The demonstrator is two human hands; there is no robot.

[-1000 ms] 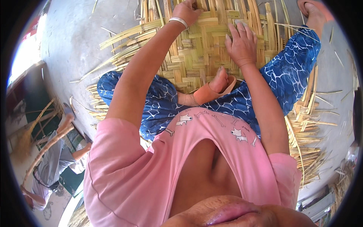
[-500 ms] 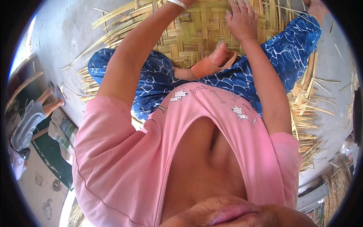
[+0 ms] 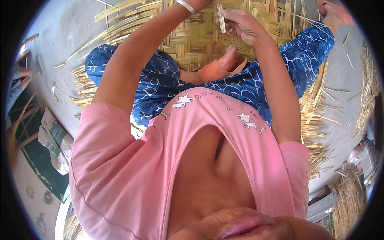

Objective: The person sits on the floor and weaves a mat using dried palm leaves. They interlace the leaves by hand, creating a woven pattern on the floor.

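Observation:
A woven mat of flat, straw-coloured strips lies in front of me, partly under my crossed legs. My right hand is raised over it, thumb and fingers pinching a pale, flat weaving strip that runs up past the top edge. My left hand, below a white bangle, reaches over the mat at the top edge. Most of its fingers are cut off by the frame, so I cannot see what they hold. My bent foot in an orange slipper rests on the mat's near part.
Loose strip ends fan out from the mat's left side, and more stick out by my right leg. Scattered bits lie on the grey floor. A bundle of dry stalks is at the lower right. At the far left is a green panel.
My right hand has lifted from lying flat on the mat, moved left and pinched a strip. My left hand stays near the top edge. A person at the far left has mostly passed out of view.

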